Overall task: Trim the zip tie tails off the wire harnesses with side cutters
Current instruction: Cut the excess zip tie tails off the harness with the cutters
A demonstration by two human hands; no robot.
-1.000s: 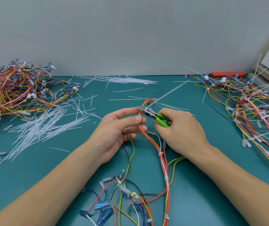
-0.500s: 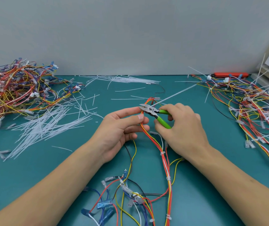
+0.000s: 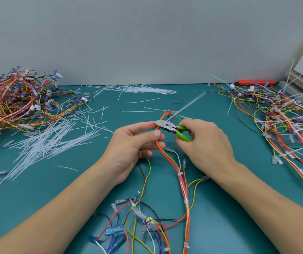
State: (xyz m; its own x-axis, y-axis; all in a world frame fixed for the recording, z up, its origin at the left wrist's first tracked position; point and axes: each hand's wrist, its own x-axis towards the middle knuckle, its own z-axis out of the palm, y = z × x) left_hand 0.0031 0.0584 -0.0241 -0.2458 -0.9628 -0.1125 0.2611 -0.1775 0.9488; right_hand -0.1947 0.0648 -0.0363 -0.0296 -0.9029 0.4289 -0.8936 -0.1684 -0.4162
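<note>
While the harness [image 3: 167,154] is lying limp across the teal mat [image 3: 238,226], the left hand [image 3: 134,143] is pinching its red, orange and yellow wires between thumb and forefinger, just below the looped top. The right hand [image 3: 202,142] is curling its fingers round the green handles of the cutters [image 3: 172,130], whose steel nose is sitting against the bundle beside the left fingertips. A white tail [image 3: 187,105] is sticking up and away from that spot, blurred. The wires look light and floppy, so holding them close to the tie seems wise; the tail looks thin, springy and liable to fly off once cut. A small stamp is showing near the cutters' pivot, too small to read.
</note>
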